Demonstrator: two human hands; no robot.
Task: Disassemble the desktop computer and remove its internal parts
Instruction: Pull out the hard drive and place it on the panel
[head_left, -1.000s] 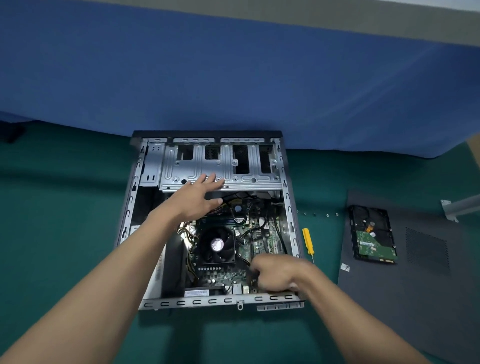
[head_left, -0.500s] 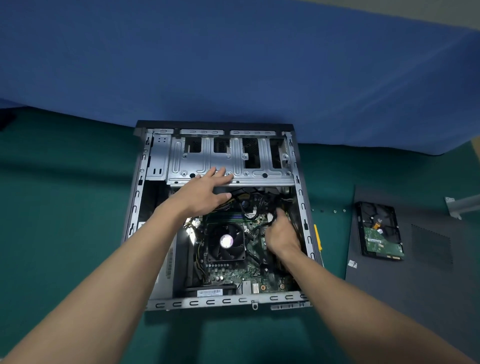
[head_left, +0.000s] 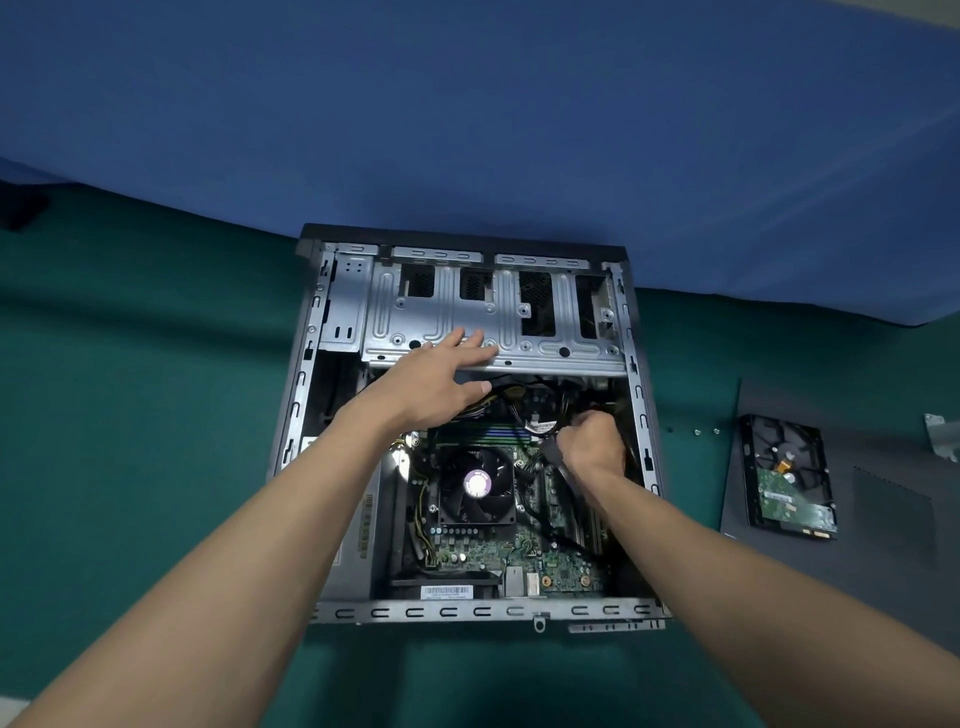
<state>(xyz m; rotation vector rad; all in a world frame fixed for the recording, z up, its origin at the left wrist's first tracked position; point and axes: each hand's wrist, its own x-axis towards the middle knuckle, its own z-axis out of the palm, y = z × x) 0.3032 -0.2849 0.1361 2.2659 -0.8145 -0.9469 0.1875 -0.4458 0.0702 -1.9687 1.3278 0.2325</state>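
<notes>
The open computer case (head_left: 467, 612) lies flat on the green table. Inside it sits the motherboard (head_left: 519, 561) with a black CPU fan (head_left: 477, 484). My left hand (head_left: 441, 379) rests with straight fingers on the front edge of the silver drive cage (head_left: 519, 332). My right hand (head_left: 592, 441) is deep in the case's right side, fingers curled round a black cable connector (head_left: 551, 451) above the board. A bundle of black cables (head_left: 535, 405) lies under the cage.
A removed hard drive (head_left: 789, 483) lies on the dark side panel (head_left: 883, 545) right of the case. Small screws (head_left: 696, 431) sit on the mat between them. A metal bracket (head_left: 943, 434) is at the right edge. Blue cloth (head_left: 467, 104) backs the table.
My right hand moved from the case's near right corner up to the cables beneath the drive cage and closed on a connector. The left hand stayed on the cage. The view shifted closer.
</notes>
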